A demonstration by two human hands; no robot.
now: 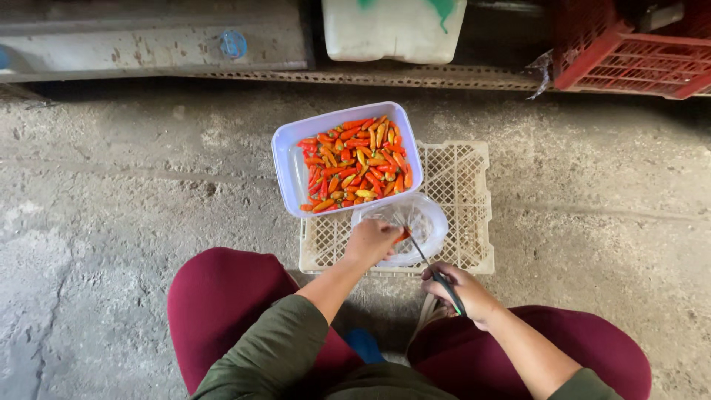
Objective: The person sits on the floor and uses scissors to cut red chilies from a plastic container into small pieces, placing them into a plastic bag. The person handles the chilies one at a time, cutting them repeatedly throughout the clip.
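From where I sit, I see my left hand (372, 240) reaching forward over the near edge of a clear round plastic bowl (415, 222), its fingers pinched together on a small orange-red chili pepper (402, 235) held just above the bowl's rim. My right hand (459, 290) sits lower and closer to my knees, its fingers wrapped shut around the dark handle of a thin-bladed knife (433, 268), whose blade slants up and left until its tip meets the chili at my left fingertips. The bowl rests on an upturned cream-coloured plastic lattice crate (466, 185) standing on the rough grey concrete floor (133, 192). Just beyond the bowl, touching it and overhanging the crate's far left corner, is a pale lilac rectangular plastic tub (285, 159) filled with a heap of red and orange chilies (355, 164). Farther back I can make out a red plastic crate (637, 59) and a white plastic container (392, 30).
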